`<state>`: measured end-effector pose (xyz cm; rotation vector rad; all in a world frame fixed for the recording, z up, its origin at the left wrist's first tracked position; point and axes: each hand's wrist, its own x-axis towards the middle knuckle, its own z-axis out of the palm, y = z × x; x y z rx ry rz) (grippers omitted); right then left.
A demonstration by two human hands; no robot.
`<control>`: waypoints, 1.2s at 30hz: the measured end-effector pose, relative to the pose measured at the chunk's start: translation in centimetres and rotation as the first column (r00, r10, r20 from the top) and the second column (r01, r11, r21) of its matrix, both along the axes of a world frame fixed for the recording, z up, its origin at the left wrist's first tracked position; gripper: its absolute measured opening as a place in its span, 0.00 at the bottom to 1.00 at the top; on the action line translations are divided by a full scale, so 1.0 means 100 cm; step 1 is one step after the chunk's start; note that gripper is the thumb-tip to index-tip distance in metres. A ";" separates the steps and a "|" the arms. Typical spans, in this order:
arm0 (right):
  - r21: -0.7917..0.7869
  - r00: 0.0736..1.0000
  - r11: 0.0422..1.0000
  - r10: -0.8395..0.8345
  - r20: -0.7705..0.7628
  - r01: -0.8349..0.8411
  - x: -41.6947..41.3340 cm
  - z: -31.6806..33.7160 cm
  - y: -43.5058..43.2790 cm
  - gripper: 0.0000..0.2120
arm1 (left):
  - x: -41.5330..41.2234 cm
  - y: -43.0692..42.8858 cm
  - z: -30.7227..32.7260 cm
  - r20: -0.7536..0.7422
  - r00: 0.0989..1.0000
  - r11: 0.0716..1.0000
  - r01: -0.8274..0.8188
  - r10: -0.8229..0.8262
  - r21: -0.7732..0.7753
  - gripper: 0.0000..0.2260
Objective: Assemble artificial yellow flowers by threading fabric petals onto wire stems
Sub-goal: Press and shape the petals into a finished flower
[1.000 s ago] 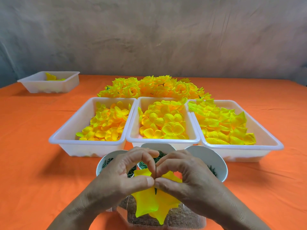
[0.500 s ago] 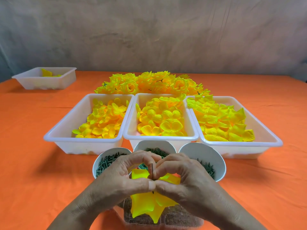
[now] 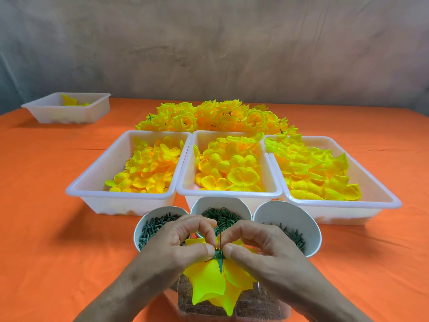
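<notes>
Yellow pointed fabric petals [image 3: 210, 284] on thin upright wire stem [image 3: 220, 240], green calyx [image 3: 219, 257]

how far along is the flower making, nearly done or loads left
Done: a pile of finished flowers lies behind the three petal trays. In hand: the left hand and right hand pinch a half-built flower, large petals hanging under a green calyx on the wire stem. Left: plenty, judging by the loose petals heaped in those trays.
</notes>
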<state>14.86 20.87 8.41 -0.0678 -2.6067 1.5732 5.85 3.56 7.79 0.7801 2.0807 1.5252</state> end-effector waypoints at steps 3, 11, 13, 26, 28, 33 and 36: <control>-0.005 0.999 1.000 -0.027 0.021 0.027 -0.001 0.000 -0.002 0.07 | 0.002 0.001 0.000 0.022 1.000 1.000 -0.017 0.018 -0.017 0.13; -0.080 0.997 0.997 0.006 0.074 0.000 -0.001 0.001 -0.003 0.07 | 0.003 0.007 0.001 0.045 0.999 1.000 -0.020 0.021 -0.021 0.14; -0.043 0.998 0.999 0.005 0.058 -0.003 -0.001 0.001 -0.004 0.07 | 0.003 0.008 0.001 0.030 1.000 1.000 -0.006 0.007 -0.030 0.14; 0.106 0.999 0.994 0.040 -0.031 -0.036 -0.003 0.001 -0.006 0.03 | 0.001 0.010 -0.005 -0.027 1.000 1.000 -0.011 0.010 -0.027 0.13; 0.116 0.998 0.993 0.042 -0.043 -0.036 -0.003 0.000 -0.006 0.03 | 0.001 0.011 -0.005 -0.017 1.000 1.000 -0.004 0.004 -0.013 0.13; 0.127 0.998 0.991 0.053 -0.039 -0.048 -0.002 -0.001 -0.005 0.04 | -0.001 0.011 -0.004 0.005 1.000 1.000 0.003 -0.003 -0.023 0.11; 0.136 0.998 0.990 0.052 -0.044 -0.046 -0.002 -0.003 -0.005 0.04 | -0.001 0.011 -0.005 0.004 1.000 0.999 0.017 -0.017 -0.037 0.10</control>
